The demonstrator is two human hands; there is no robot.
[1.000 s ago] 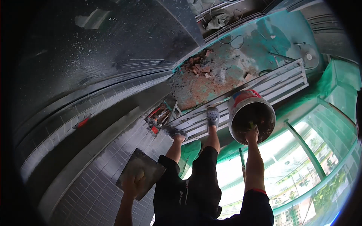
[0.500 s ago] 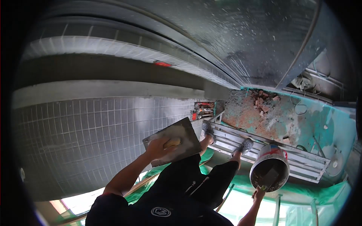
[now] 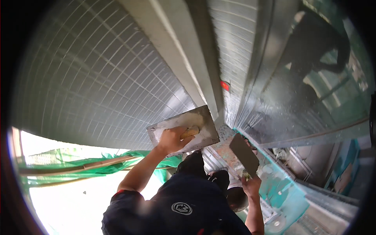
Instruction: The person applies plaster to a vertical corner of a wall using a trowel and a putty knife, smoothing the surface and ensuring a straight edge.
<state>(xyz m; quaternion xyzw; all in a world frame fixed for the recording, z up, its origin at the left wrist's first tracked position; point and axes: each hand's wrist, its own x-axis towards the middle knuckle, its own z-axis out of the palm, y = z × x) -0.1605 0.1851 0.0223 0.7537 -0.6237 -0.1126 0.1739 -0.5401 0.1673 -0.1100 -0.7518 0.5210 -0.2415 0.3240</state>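
Lifted clear of the bucket (image 3: 237, 199), the rectangular trowel (image 3: 244, 154) now stands out to the right with its blade raised, where half a second ago it dipped into that mouth; the view has also swung round toward the tiled wall (image 3: 98, 78). The right hand (image 3: 251, 184) is closed firmly around the trowel's handle, fingers wrapped, with the blade reaching up and away from it. The left hand (image 3: 174, 140) is curled over the yellowish grip (image 3: 190, 132) of a flat grey board (image 3: 204, 127), just as before; the board lies in front of the body, its face marked with pale smears. Trowel and board are apart, and the bucket shows only partly past the dark shirt (image 3: 188, 203).

By the look of it, the step in hand is carrying the trowel away from the bucket. Whether a layer of mix coats the blade is hard to tell, since its face is plain and dim. What comes next seems to call for a steady right wrist, the blade kept from tipping, and the left hand holding the board firm to meet it.
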